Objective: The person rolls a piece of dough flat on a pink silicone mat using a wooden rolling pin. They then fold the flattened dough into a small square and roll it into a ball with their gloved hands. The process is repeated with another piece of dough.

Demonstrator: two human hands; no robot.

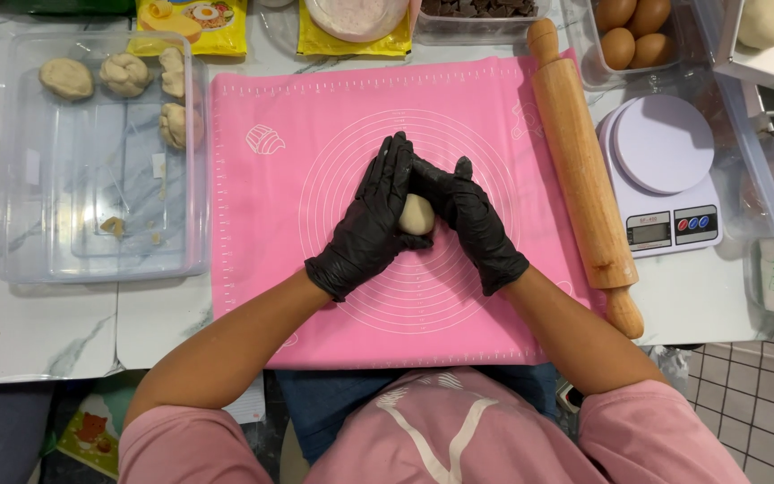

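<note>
A white marble-patterned worktop (38, 332) runs across the view, and a pink silicone baking mat printed with white concentric circles (315, 296) lies flat on its middle. Over the centre of those circles the left hand in a black glove (371, 220) and the right hand in a black glove (475, 222) meet, cupped around a small, pale, rounded ball of dough (417, 215). The left hand's fingers lie close together and stretch up over the ball's left side; the right hand's fingers curl together against its right side, and the two sets of fingertips touch above it, so only a narrow front part of the dough shows between the palms. Whether the ball rests on the mat or is lifted just off it cannot be told. To the right, a long wooden rolling pin (581, 170) lies slanted along the mat's right edge, and just beyond it stands a white digital kitchen scale with a round platform (660, 170). To the left of the mat sits a clear plastic rectangular tray (100, 224) with several pale lumps of dough (125, 73) at its far end. At the top right, brown eggs (631, 31) rest in a clear container.
</note>
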